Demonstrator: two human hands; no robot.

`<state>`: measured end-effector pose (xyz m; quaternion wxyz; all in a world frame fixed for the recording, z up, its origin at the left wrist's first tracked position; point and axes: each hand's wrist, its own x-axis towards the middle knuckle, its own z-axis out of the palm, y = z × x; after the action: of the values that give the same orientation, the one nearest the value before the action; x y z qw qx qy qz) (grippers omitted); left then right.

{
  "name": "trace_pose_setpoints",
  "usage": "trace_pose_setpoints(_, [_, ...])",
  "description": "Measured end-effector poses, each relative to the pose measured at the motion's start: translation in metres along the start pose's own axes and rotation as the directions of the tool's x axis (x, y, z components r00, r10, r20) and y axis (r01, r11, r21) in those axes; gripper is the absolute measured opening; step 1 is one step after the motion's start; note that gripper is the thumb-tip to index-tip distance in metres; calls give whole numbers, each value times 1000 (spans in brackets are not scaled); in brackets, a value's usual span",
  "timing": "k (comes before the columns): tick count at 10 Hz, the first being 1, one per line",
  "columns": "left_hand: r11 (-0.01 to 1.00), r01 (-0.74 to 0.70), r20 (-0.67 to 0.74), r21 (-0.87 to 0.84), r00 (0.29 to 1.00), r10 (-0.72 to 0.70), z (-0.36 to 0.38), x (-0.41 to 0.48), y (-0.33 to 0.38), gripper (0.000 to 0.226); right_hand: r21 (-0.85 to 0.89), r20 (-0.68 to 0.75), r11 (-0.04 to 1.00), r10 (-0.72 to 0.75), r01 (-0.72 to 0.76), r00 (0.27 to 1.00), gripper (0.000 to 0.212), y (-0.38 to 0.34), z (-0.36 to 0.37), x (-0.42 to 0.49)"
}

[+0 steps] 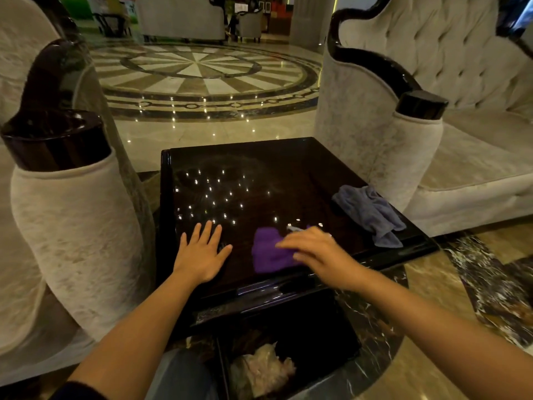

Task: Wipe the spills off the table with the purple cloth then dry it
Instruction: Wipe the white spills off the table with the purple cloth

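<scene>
Below the table's near edge, at lower centre of the frame, one dark open bin [340, 368] holds a crumpled pale wad [264, 368], plastic or paper, I cannot tell which; nothing else in it can be made out.

One dark glossy table [259, 157] fills the centre of the frame, its top speckled with reflected points of light; two cloths lie on it; the purple cloth [266, 251] sits near the table's near edge, right of centre, bunched; the grey cloth [372, 213] lies crumpled at the table's right edge, well apart from the purple one; small pale flecks [291, 226] show on the tabletop just beyond the purple cloth, whether spill or reflection I cannot tell.

Two hands, both bare; left hand [202, 254] lies flat, palm down, fingers spread, on the tabletop to the left of the purple cloth, gripping nothing; right hand [314, 249] rests on the right part of the purple cloth, fingers extended across it and pressing rather than curled; slightly blurred.

Two pale upholstered armchairs with dark wood trim flank the table; one at the left of the frame [75, 226], one at the right [432, 116]; patterned marble floor [202, 73] beyond, upper centre.
</scene>
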<state>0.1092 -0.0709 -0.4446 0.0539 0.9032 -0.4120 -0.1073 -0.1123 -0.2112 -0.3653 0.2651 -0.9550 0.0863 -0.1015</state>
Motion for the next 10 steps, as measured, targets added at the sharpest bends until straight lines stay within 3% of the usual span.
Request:
trace_pose_setpoints(1, [1000, 1, -3, 5, 1000, -1, 0, 0, 0, 66, -18, -155, 998, 60, -64, 986, 35, 20, -22, 15])
trace_pose_setpoints(2, [1000, 3, 4, 17, 1000, -3, 0, -1, -1, 66, 4, -283, 969, 239, -248, 929, 37, 59, -41, 38])
trace_pose_setpoints(3, [1000, -1, 5, 22, 1000, 1, -1, -2, -1, 66, -21, -308, 904, 401, -427, 863, 39, 90, -44, 51])
trace_pose_setpoints(4, [1000, -7, 4, 27, 1000, 7, -1, -2, -2, 66, -119, -231, 768, 595, -629, 770, 45, 119, -33, 57])
trace_pose_setpoints(5, [999, -4, 12, 34, 1000, 4, 1, -1, -3, 66, -203, -198, 681, 675, -704, 710, 52, 130, -18, 59])
trace_pose_setpoints(6, [999, -6, 16, 40, 1000, 5, 2, -1, -4, 67, -174, -206, 658, 703, -732, 681, 51, 128, -16, 65])
trace_pose_setpoints(8, [999, -3, 14, 42, 1000, 3, 2, -2, -2, 66, -201, -198, 721, 633, -663, 748, 42, 116, -8, 70])
trace_pose_setpoints(10, [999, -6, 20, 31, 1000, 5, -2, -7, 1, 66, -275, -120, 820, 489, -502, 864, 42, 80, 18, 64])
